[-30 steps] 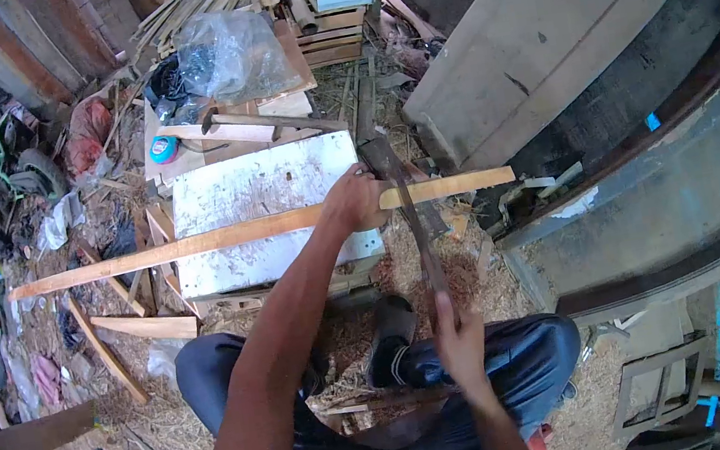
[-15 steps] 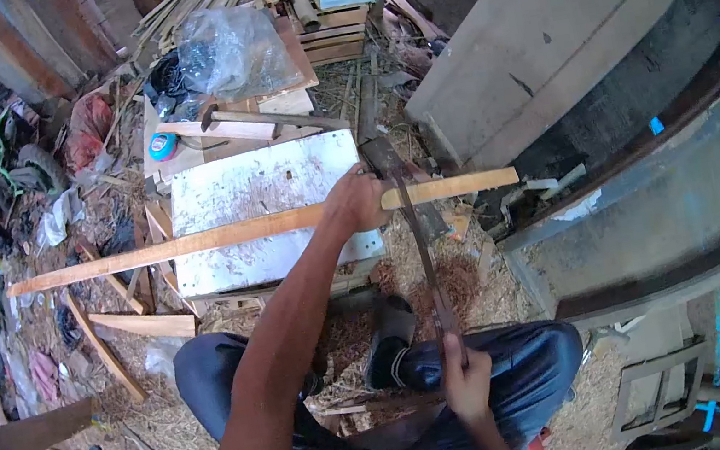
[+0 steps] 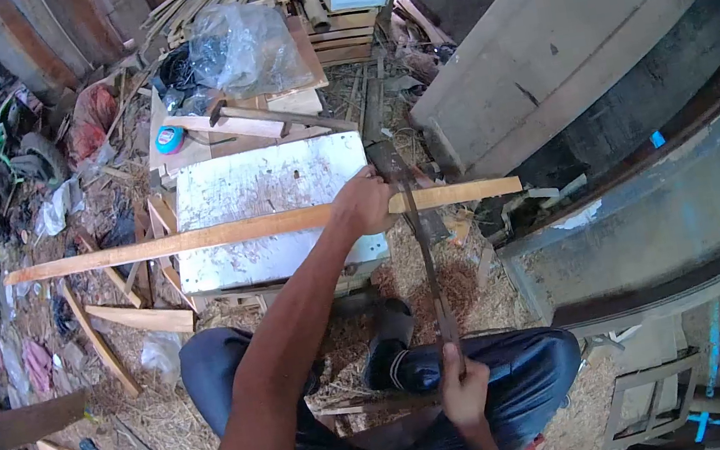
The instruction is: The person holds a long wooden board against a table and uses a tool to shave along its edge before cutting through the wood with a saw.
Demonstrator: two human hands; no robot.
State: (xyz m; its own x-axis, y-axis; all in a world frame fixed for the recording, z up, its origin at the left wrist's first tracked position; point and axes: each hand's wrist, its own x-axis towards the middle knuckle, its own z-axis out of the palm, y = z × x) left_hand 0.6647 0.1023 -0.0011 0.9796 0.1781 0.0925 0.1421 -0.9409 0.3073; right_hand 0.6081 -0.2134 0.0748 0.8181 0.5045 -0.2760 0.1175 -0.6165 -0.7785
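Observation:
A long wooden strip [image 3: 258, 229] lies across a white-topped wooden box [image 3: 269, 173], its right end jutting past the box edge. My left hand [image 3: 363, 201] is closed over the strip near that edge. In my right hand [image 3: 466, 391], low by my right knee, is the handle of a handsaw [image 3: 427, 261]. The narrow dark blade runs away from me and crosses the strip just right of my left hand.
Behind the box, a hammer [image 3: 288, 118] and a blue tape measure [image 3: 169, 140] rest on boards. A large grey panel [image 3: 539, 49] leans at the right. Offcuts [image 3: 141, 319] and sawdust cover the floor.
The saw and my right hand have shifted slightly, with the blade still across the strip. My left hand keeps its hold, and the whole view has moved a little.

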